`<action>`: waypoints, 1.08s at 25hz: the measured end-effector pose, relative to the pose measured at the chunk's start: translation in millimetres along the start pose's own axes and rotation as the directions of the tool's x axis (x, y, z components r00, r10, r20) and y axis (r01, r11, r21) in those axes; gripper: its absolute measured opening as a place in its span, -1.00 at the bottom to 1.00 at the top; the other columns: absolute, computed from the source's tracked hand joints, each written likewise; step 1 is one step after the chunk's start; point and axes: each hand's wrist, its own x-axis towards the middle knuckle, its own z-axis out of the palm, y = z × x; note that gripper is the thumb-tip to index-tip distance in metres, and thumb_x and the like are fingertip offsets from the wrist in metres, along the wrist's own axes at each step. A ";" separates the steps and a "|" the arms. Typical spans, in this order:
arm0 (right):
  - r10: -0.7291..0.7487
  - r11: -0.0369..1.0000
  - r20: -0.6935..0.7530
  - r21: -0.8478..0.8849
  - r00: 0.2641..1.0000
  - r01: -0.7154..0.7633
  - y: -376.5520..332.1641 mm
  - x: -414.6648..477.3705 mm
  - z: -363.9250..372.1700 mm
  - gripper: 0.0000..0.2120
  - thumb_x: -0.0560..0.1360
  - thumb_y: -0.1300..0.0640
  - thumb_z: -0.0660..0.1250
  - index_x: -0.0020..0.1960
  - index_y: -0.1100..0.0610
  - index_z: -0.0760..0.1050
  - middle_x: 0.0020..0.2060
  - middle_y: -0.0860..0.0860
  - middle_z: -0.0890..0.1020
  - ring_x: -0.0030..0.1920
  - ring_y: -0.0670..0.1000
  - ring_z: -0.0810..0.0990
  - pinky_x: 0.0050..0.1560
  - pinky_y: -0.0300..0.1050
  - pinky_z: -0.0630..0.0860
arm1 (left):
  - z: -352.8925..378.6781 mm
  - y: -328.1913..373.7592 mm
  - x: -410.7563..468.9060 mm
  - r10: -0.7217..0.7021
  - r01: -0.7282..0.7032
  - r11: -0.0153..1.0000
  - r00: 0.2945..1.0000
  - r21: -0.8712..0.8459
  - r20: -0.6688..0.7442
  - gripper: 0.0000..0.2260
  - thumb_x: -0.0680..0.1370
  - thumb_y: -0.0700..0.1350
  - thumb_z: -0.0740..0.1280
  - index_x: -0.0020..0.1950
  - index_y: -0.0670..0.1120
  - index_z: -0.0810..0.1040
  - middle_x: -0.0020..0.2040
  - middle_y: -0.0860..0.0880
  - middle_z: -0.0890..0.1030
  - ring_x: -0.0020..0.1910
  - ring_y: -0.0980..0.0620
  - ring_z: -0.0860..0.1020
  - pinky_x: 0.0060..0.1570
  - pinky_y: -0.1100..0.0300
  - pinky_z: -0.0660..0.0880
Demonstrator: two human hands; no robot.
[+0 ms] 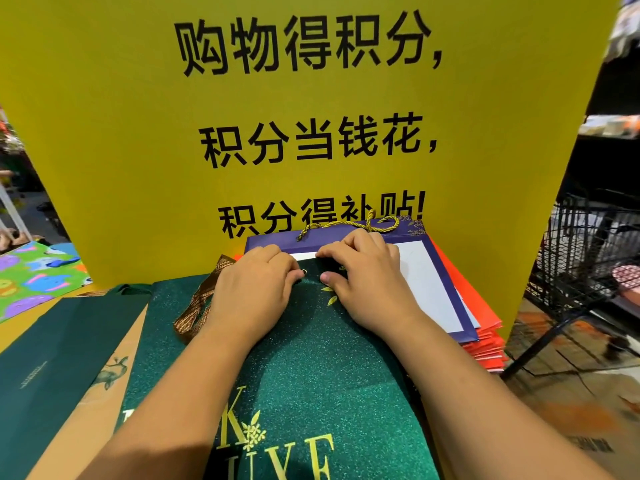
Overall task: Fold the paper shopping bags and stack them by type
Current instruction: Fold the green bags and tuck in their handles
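Glittery green bag [311, 368] — yellow sign [121, 133]

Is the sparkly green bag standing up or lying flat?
Lying flat. The green bag lies face up over the purple bag, gold letters showing, and the left hand and right hand grip its top edge.

Head-worn view, close, forward-down.

We count two hands, the left hand [256, 282] and the right hand [367, 271]. Of bags we count one glittery green bag [311, 368], perhaps a second beneath it, one dark green matte bag [62, 348], one brown kraft bag [104, 393] and one purple bag [426, 282]. The orange bags [485, 348] make one stack, too tight to count. We see one gold rope handle [349, 225], one brown ribbon handle [199, 306], one yellow sign [138, 133] and one wire cart [581, 258].
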 end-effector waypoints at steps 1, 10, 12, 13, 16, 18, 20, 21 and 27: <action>-0.012 1.000 -0.024 -0.017 1.000 0.012 -1.0 -0.9 0.3 -0.72 0.48 -0.03 0.45 0.18 -0.12 0.56 -0.04 -0.06 0.44 0.09 0.06 0.41 0.10 0.02 0.30 | -0.6 0.7 -0.1 -0.003 0.003 1.000 1.000 -0.004 0.003 -0.89 0.51 0.02 0.42 -0.15 0.02 0.63 -0.22 0.05 0.58 -0.19 -0.02 0.58 -0.40 0.12 0.49; -0.039 0.998 -0.073 -0.042 0.997 0.036 -2.7 -3.1 0.0 -0.75 0.48 -0.02 0.45 0.14 -0.10 0.55 -0.04 -0.05 0.46 0.08 0.07 0.43 0.08 0.04 0.33 | -6.2 6.5 -1.1 -0.178 0.202 0.955 0.976 -0.219 0.124 -0.85 0.51 0.16 0.40 -0.07 0.11 0.64 -0.13 0.12 0.61 -0.05 0.06 0.54 -0.15 0.14 0.40; -0.034 0.999 -0.064 -0.042 0.997 0.031 -1.9 -3.5 0.9 -0.75 0.49 -0.03 0.44 0.16 -0.11 0.54 -0.04 -0.06 0.44 0.08 0.06 0.41 0.08 0.02 0.31 | -5.9 6.1 -2.7 -0.185 0.212 0.950 0.973 -0.230 0.135 -0.90 0.53 0.10 0.40 -0.09 0.10 0.63 -0.14 0.12 0.58 -0.07 0.06 0.52 -0.15 0.13 0.40; -0.031 0.999 -0.061 -0.041 0.998 0.028 -1.4 -3.5 1.4 -0.75 0.50 -0.04 0.43 0.16 -0.13 0.54 -0.04 -0.07 0.44 0.08 0.05 0.40 0.07 0.00 0.30 | -5.5 5.4 -4.0 -0.181 0.209 0.952 0.974 -0.225 0.137 -0.91 0.54 0.07 0.39 -0.09 0.10 0.62 -0.15 0.12 0.57 -0.07 0.06 0.52 -0.15 0.13 0.41; -0.029 0.999 -0.065 -0.030 0.997 0.027 0.6 -2.5 2.6 -0.74 0.50 -0.06 0.43 0.17 -0.13 0.54 -0.04 -0.07 0.44 0.08 0.04 0.40 0.07 0.00 0.29 | -6.3 -0.6 -7.0 -0.180 0.206 0.958 0.974 -0.201 0.140 -0.93 0.55 0.04 0.38 -0.09 0.08 0.61 -0.16 0.12 0.54 -0.08 0.03 0.51 -0.14 0.09 0.45; -0.025 0.999 -0.055 -0.025 0.998 0.023 1.5 -1.9 1.8 -0.74 0.50 -0.06 0.42 0.18 -0.13 0.54 -0.03 -0.07 0.44 0.09 0.04 0.39 0.09 0.00 0.29 | -8.1 -3.2 -6.7 -0.197 0.225 0.955 0.968 -0.193 0.152 -0.91 0.55 0.05 0.38 -0.11 0.08 0.61 -0.18 0.12 0.52 -0.10 0.03 0.51 -0.15 0.08 0.46; -0.025 0.999 -0.051 -0.025 0.998 0.024 1.6 -2.2 2.3 -0.74 0.51 -0.06 0.41 0.19 -0.13 0.54 -0.02 -0.06 0.44 0.10 0.04 0.39 0.10 0.00 0.29 | -9.2 -1.1 -5.1 -0.210 0.238 0.955 0.964 -0.178 0.165 -0.89 0.55 0.08 0.37 -0.12 0.09 0.61 -0.18 0.13 0.53 -0.11 0.04 0.51 -0.15 0.08 0.46; -0.028 0.999 -0.051 -0.025 0.998 0.027 1.5 -2.6 2.5 -0.74 0.51 -0.06 0.42 0.18 -0.12 0.54 -0.02 -0.06 0.44 0.10 0.04 0.39 0.10 0.00 0.29 | -9.9 1.4 -4.0 -0.213 0.242 0.956 0.962 -0.169 0.174 -0.88 0.55 0.10 0.36 -0.12 0.10 0.61 -0.17 0.13 0.54 -0.11 0.04 0.51 -0.15 0.08 0.47; -0.036 0.999 -0.046 -0.031 0.998 0.035 1.2 -2.4 2.3 -0.74 0.51 -0.05 0.42 0.18 -0.12 0.53 -0.03 -0.07 0.43 0.10 0.04 0.38 0.10 0.00 0.27 | -15.2 12.8 3.9 -0.324 0.359 0.926 0.915 -0.117 0.241 -0.84 0.54 0.14 0.36 -0.13 0.10 0.63 -0.15 0.10 0.61 -0.14 0.05 0.52 -0.18 0.15 0.43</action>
